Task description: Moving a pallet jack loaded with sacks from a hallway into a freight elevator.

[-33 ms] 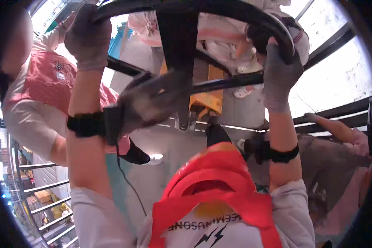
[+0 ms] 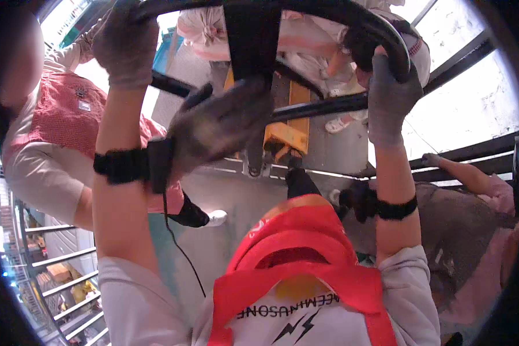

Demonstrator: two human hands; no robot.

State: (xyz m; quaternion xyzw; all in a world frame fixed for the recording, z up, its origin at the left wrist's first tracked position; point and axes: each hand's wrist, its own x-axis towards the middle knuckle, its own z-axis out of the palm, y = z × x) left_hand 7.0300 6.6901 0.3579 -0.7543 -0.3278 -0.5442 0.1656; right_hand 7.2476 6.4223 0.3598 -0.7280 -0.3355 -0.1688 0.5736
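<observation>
Both my hands, in grey gloves, are raised at the top of the head view. My left hand (image 2: 126, 52) is closed around the left end of a black curved metal handle (image 2: 305, 7). On the handle's right bend, my right hand (image 2: 395, 101) is closed too, its thumb lying along the bar. A wide black upright (image 2: 251, 43) drops from the handle's middle. Another person's gloved hand (image 2: 222, 130), blurred, emerges from behind my left forearm beside this upright. Black bands circle both my forearms.
A yellow metal part (image 2: 286, 141) stands low behind the upright. At left is a person in a pink checked vest (image 2: 69, 112); another crouches at right in a dark apron (image 2: 450, 225). Filled sacks (image 2: 205, 34) lie beyond the handle. Railings (image 2: 66, 265) line the left side.
My left hand and forearm have shifted slightly upward. The other person's gloved hand beside the upright has moved a little and looks less blurred. My grip is unchanged.
</observation>
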